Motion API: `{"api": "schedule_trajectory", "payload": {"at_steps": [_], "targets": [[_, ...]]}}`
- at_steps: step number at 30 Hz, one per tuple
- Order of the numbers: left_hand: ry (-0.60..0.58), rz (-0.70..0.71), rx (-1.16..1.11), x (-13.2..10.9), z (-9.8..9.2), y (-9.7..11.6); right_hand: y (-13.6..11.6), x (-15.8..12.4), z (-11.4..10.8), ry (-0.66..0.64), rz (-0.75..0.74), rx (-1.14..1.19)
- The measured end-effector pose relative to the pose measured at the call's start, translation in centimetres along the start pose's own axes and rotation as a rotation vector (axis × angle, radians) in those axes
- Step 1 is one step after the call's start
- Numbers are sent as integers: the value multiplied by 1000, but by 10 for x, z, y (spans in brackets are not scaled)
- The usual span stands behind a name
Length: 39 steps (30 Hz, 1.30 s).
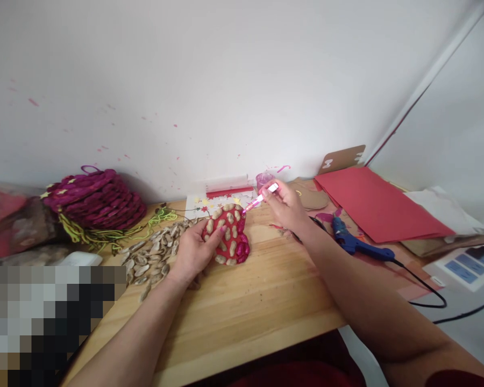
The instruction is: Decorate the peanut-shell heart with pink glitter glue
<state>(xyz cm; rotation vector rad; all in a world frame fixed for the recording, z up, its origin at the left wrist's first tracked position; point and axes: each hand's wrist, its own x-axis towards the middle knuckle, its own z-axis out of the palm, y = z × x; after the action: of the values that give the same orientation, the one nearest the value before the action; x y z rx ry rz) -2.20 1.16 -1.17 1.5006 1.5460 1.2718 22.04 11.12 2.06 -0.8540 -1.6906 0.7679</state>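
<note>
My left hand point(193, 251) grips the left edge of a red glittery shape point(229, 234) studded with peanut shells, holding it tilted above the wooden table point(246, 306). My right hand point(285, 205) pinches a thin pink and white pen-like tool point(260, 198), its tip touching the upper right edge of the red shape. A pile of loose peanut shells point(153, 253) lies just left of my left hand.
A stack of magenta woven pieces point(99, 198) with green yarn sits at the back left. A blue glue gun point(357, 244) with a black cord lies right of my right hand. Red paper sheets point(373, 203) and cardboard lie at the back right. A small pink cup point(263, 180) stands by the wall.
</note>
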Motion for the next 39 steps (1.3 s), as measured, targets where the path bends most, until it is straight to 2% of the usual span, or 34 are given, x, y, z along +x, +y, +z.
{"api": "schedule_trajectory", "payload": {"at_steps": [4,9,14,18,39], "targets": [[-6,-8,-22,0,0,2,1,0,-1,27,-44,-15],[-15,-32,-60,1,0,-4,12,4,0,8,38,71],[-56,-116,-325,3,2,-6,12,11,1,131,172,312],[-70,-160,-473,2,4,0,2,13,2,148,190,400],[-99,-165,-557,0,2,-1,-12,13,2,165,182,539]]}}
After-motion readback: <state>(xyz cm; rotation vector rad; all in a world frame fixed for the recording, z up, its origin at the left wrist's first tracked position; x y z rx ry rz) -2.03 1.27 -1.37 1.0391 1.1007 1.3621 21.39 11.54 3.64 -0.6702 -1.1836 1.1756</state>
